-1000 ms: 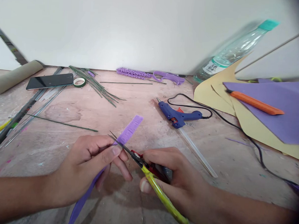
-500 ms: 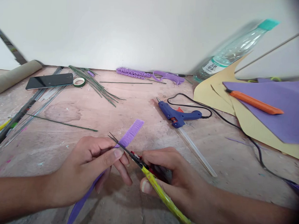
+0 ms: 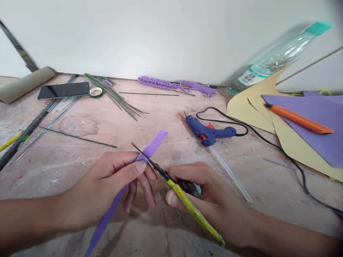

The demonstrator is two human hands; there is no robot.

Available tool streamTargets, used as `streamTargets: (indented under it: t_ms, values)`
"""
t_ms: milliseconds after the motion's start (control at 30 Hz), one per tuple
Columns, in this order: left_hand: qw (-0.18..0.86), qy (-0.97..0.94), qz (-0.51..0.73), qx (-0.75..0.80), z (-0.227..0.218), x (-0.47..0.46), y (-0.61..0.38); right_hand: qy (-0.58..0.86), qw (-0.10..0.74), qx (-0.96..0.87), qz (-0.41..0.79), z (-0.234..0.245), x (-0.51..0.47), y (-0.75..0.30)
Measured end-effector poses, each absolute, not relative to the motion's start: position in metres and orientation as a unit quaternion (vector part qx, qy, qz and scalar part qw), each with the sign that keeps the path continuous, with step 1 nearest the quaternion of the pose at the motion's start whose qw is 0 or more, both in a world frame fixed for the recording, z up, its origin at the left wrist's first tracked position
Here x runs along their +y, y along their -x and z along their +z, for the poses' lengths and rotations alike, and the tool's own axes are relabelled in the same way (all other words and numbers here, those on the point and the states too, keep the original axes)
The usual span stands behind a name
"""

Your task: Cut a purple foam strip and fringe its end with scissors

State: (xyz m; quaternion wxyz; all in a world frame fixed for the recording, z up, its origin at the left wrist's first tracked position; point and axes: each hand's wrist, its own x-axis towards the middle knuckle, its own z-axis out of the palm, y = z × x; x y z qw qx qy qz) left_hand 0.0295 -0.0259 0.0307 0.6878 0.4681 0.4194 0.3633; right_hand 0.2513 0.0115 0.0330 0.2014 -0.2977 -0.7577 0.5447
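Observation:
Between the thumb and forefinger of my left hand (image 3: 121, 175) is pinched a long purple foam strip (image 3: 157, 141). Its upper end sticks out beyond my fingertips and shows a row of narrow cuts; the rest hangs below my palm toward the bottom edge. My right hand (image 3: 205, 198) grips a pair of scissors (image 3: 194, 211) whose visible handle is wrapped in yellow. The dark blades lie across the strip just above my left thumb, their tips nearly together. Part of the scissors is hidden behind my right fingers.
A blue glue gun (image 3: 205, 130) with a clear stick and black cord lies behind my right hand. Green wire stems (image 3: 116, 94), a phone (image 3: 63, 90) and green tape (image 3: 96, 92) lie at back left. An orange cutter (image 3: 299, 118) rests on purple sheets (image 3: 324, 146); a bottle (image 3: 279, 57) leans behind.
The scissor blades have drawn closer together over the strip. Both hands sit slightly further right and higher in view, and the whole scene has shifted a little to the right.

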Motion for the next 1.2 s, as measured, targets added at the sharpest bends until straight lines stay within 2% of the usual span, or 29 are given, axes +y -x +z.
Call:
streamTargets:
  t_ms: [233,433,567,867,1200]
  values:
    - [0.687,-0.435,0.384,0.437,0.024,-0.044,-0.022,0.296,0.153,-0.764,0.552,0.03,0.002,-0.245]
    - [0.685,-0.435,0.399,0.427,0.025,-0.049,-0.02,0.29,0.188,-0.798,0.494,0.027,-0.002,-0.24]
    - [0.692,-0.443,0.385,0.42,0.025,-0.05,-0.015,0.292,0.181,-0.812,0.472,0.027,-0.005,-0.239]
    - [0.641,-0.489,0.392,0.444,0.021,-0.05,-0.012,0.293,0.205,-0.877,0.321,0.023,-0.005,-0.241]
    - [0.623,-0.519,0.39,0.437,0.019,-0.052,-0.011,0.296,0.172,-0.877,0.338,0.022,-0.009,-0.24]
